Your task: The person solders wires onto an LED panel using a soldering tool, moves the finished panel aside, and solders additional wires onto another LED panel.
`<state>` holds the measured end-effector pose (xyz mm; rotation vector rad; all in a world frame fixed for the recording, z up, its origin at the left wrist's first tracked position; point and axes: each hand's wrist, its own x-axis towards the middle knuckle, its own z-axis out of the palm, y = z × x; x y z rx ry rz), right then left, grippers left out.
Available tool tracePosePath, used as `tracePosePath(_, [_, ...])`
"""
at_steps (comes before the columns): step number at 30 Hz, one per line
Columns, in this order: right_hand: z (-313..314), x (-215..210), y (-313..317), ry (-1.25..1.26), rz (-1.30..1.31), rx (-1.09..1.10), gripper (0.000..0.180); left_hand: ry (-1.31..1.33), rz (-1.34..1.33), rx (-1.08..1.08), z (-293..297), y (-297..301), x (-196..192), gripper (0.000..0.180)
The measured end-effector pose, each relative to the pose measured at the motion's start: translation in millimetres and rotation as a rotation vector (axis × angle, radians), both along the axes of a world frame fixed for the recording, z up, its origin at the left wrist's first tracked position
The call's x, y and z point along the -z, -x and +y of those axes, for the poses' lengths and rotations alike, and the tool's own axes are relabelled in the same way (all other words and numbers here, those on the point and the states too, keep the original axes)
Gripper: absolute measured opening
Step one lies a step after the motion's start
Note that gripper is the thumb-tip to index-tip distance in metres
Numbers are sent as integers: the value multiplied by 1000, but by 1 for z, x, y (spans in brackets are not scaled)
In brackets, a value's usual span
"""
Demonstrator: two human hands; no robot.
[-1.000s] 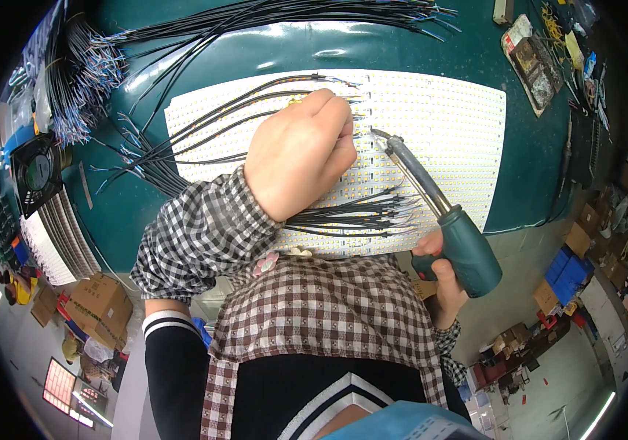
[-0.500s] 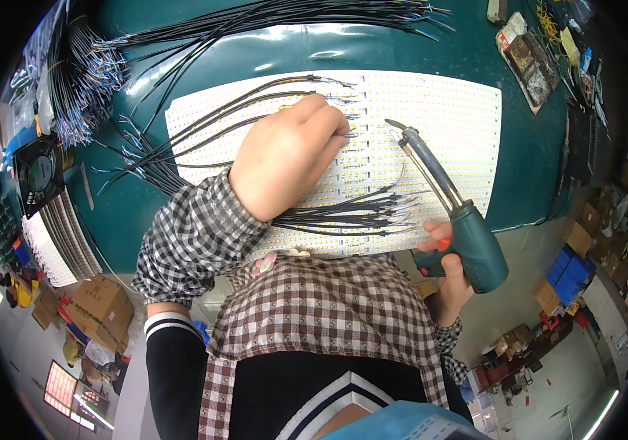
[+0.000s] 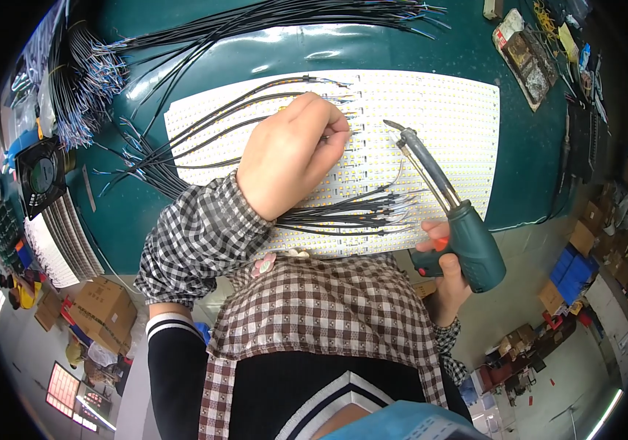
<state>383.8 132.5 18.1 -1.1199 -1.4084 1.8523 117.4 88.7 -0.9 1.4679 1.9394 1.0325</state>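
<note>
My left hand (image 3: pixel 296 154) is closed in a pinch over the white LED board (image 3: pixel 446 110), its fingertips on the thin wires at the end of a black cable (image 3: pixel 215 163) that runs in under the palm. The pinched ends are mostly hidden by the fingers. Above this hand, more black cables (image 3: pixel 255 88) reach across the board to its middle strip. My right hand (image 3: pixel 450 275) grips a dark green soldering gun (image 3: pixel 475 246) with an orange-red trigger. Its tip points up and left, over the board and a little right of my left fingertips.
Across the board's lower part lies a bundle of short black cables (image 3: pixel 343 215). Long cables (image 3: pixel 270 20) stretch along the green table's far side, with a thick bundle (image 3: pixel 72 81) at left. A black fan (image 3: pixel 40 176) sits at far left, a dirty solder tray (image 3: pixel 527 62) at upper right.
My left hand has shifted very slightly right and its fingers have curled a little. The soldering gun has hardly moved and stays in my right hand.
</note>
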Motion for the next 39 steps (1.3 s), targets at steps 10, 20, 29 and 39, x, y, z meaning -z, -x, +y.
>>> tracePosePath(10, [0, 3, -1, -20, 12, 9, 44, 33, 95, 85, -1, 5, -5, 9])
tracePosePath(20, [-2, 2, -3, 10, -9, 26, 44, 75, 131, -35, 6, -8, 2, 12])
tracePosePath(29, [-6, -3, 1, -1, -159, -35, 53, 70, 95, -47, 5, -9, 0, 10])
tracePosePath(39, [-6, 2, 2, -16, -146, -69, 40, 64, 102, -32, 6, -7, 2, 10])
